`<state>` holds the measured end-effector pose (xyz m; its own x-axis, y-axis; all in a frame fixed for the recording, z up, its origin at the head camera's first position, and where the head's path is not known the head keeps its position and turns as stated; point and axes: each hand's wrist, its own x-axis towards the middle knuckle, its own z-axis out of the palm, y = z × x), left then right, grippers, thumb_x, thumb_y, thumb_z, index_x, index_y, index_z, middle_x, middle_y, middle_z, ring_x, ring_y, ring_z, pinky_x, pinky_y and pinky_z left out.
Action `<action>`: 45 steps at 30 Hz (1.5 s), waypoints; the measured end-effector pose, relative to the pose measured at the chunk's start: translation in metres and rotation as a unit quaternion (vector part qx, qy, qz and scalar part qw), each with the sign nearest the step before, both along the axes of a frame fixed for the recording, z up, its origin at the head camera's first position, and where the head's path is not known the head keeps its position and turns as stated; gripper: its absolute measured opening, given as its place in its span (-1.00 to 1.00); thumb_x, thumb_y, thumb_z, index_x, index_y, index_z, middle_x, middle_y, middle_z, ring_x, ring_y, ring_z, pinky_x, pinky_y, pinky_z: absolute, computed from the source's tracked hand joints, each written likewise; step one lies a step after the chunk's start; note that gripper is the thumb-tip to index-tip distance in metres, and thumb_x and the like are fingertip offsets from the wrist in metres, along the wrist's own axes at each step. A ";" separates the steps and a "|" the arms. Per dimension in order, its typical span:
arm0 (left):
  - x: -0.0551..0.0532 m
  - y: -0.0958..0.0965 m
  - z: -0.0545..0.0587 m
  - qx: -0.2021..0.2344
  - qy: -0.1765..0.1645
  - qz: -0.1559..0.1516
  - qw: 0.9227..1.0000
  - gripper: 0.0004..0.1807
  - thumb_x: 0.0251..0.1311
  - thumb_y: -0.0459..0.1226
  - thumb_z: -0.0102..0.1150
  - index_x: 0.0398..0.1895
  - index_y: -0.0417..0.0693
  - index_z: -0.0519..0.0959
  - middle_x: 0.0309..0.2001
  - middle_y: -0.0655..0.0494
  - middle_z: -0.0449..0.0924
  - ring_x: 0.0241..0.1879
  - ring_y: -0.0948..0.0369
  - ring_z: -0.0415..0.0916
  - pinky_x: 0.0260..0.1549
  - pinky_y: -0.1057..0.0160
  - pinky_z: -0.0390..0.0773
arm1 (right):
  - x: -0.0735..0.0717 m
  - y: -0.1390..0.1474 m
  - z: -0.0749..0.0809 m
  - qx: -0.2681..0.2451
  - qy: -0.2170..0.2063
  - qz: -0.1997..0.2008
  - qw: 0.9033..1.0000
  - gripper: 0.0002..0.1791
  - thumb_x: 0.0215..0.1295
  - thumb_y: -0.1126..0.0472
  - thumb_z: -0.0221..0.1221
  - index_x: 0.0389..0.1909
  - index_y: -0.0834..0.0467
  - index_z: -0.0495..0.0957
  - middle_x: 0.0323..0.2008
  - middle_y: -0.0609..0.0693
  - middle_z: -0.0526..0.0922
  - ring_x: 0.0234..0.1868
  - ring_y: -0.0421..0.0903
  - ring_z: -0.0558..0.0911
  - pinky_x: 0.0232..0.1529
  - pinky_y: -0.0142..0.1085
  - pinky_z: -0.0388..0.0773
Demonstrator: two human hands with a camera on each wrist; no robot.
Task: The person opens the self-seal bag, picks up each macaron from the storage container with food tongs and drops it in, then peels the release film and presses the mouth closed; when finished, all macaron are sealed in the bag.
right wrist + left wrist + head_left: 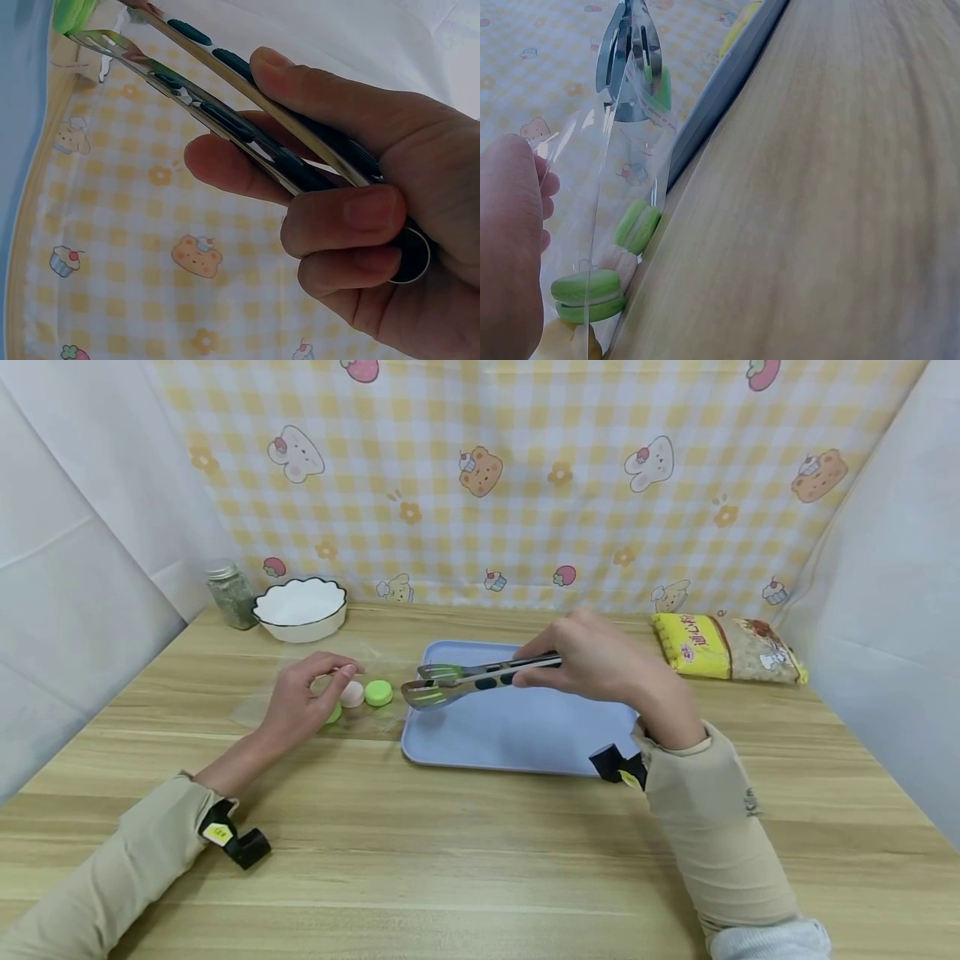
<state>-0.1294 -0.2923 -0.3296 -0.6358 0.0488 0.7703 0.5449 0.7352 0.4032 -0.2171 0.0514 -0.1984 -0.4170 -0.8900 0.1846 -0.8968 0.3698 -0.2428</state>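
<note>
Glossy tongs (489, 680), apparently metal

Bright green round macarons (378, 693), a pale pink round macaron (352, 695), dark-inlaid silver metal tongs (487, 680), a light-blue rectangular tray (517, 735) and a black-rimmed white scalloped bowl (303, 628) show against a light-brown wood-grain bench (450, 852) and yellow-and-white checked fabric (525, 527) printed with pink strawberries (564, 576).

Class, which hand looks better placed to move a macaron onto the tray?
Probably the right hand: it holds the tongs, which already extend over the tray. The left hand holds the bag.
</note>
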 end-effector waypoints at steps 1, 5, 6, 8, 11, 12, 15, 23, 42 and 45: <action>0.000 0.000 0.000 0.000 0.000 0.001 1.000 -0.90 0.15 -0.51 0.13 -0.35 -0.26 0.63 -0.34 -0.03 0.64 -0.27 0.38 0.50 -0.30 0.49 0.38 | 0.000 -0.001 0.000 0.001 0.001 -0.001 1.000 -0.70 0.16 0.06 0.28 -0.16 0.15 0.68 -0.24 -0.01 0.69 -0.61 -0.29 0.49 -0.49 -0.32 0.39; 0.000 0.000 0.000 0.001 0.001 0.000 1.000 -0.88 0.13 -0.54 0.14 -0.35 -0.25 0.63 -0.34 -0.02 0.64 -0.26 0.40 0.49 -0.30 0.49 0.38 | 0.000 -0.004 -0.002 0.005 0.006 -0.003 1.000 -0.69 0.17 0.05 0.27 -0.15 0.14 0.68 -0.26 -0.01 0.69 -0.63 -0.28 0.48 -0.50 -0.32 0.39; 0.000 0.001 0.000 0.001 0.002 -0.001 1.000 -0.88 0.12 -0.55 0.14 -0.35 -0.25 0.63 -0.34 -0.02 0.64 -0.27 0.40 0.49 -0.30 0.49 0.38 | 0.000 -0.005 -0.003 0.004 0.007 -0.001 1.000 -0.69 0.17 0.04 0.27 -0.15 0.14 0.68 -0.28 -0.01 0.70 -0.65 -0.28 0.46 -0.52 -0.32 0.37; 0.000 0.001 0.000 0.002 0.005 -0.003 1.000 -0.87 0.11 -0.55 0.14 -0.35 -0.25 0.64 -0.34 -0.02 0.64 -0.28 0.40 0.50 -0.31 0.49 0.38 | 0.000 -0.007 -0.005 0.002 0.011 0.000 1.000 -0.68 0.17 0.03 0.27 -0.14 0.14 0.67 -0.37 -0.03 0.70 -0.70 -0.27 0.40 -0.56 -0.32 0.33; 0.000 0.002 0.001 0.002 0.007 -0.005 1.000 -0.86 0.11 -0.56 0.14 -0.34 -0.24 0.64 -0.34 -0.02 0.64 -0.29 0.39 0.50 -0.31 0.49 0.38 | 0.000 -0.011 -0.008 -0.007 0.013 0.009 1.000 -0.67 0.16 0.04 0.27 -0.14 0.16 0.67 -0.57 -0.08 0.64 -0.76 -0.26 0.33 -0.62 -0.34 0.27; 0.000 0.002 0.001 0.002 0.009 -0.005 1.000 -0.86 0.11 -0.56 0.14 -0.34 -0.24 0.64 -0.33 -0.02 0.64 -0.28 0.38 0.50 -0.30 0.49 0.38 | 0.000 -0.012 -0.009 -0.010 0.015 0.012 1.000 -0.67 0.16 0.04 0.28 -0.14 0.16 0.67 -0.62 -0.11 0.62 -0.77 -0.26 0.32 -0.63 -0.34 0.26; -0.001 0.002 0.000 0.000 0.012 -0.002 1.000 -0.86 0.11 -0.56 0.14 -0.34 -0.26 0.64 -0.32 -0.05 0.64 -0.27 0.37 0.51 -0.29 0.49 0.38 | 0.000 -0.017 -0.013 -0.018 0.022 0.022 0.999 -0.68 0.16 0.05 0.28 -0.15 0.17 0.67 -0.66 -0.13 0.59 -0.79 -0.27 0.29 -0.64 -0.36 0.24; 0.000 0.002 0.000 0.001 0.007 -0.004 1.000 -0.84 0.08 -0.58 0.16 -0.32 -0.26 0.64 -0.31 -0.04 0.65 -0.26 0.38 0.50 -0.27 0.50 0.38 | 0.004 -0.027 -0.019 -0.020 0.032 0.040 0.998 -0.65 0.18 0.03 0.25 -0.12 0.18 0.66 -0.71 -0.14 0.55 -0.82 -0.26 0.25 -0.63 -0.37 0.25; 0.001 0.007 0.003 0.003 0.017 -0.004 1.000 -0.83 0.02 -0.64 0.15 -0.38 -0.33 0.63 -0.36 -0.11 0.64 -0.28 0.37 0.51 -0.23 0.52 0.38 | 0.005 -0.045 -0.039 -0.036 0.058 0.090 0.994 -0.71 0.21 0.08 0.24 -0.15 0.19 0.67 -0.34 0.01 0.70 -0.72 -0.32 0.42 -0.57 -0.42 0.37; 0.002 0.009 0.003 0.007 0.006 -0.006 1.000 -0.85 0.04 -0.65 0.12 -0.39 -0.36 0.62 -0.37 -0.15 0.63 -0.29 0.31 0.52 -0.23 0.52 0.38 | 0.005 -0.045 -0.040 -0.039 0.055 0.093 0.993 -0.71 0.22 0.08 0.23 -0.15 0.19 0.67 -0.36 0.00 0.70 -0.72 -0.33 0.41 -0.57 -0.43 0.37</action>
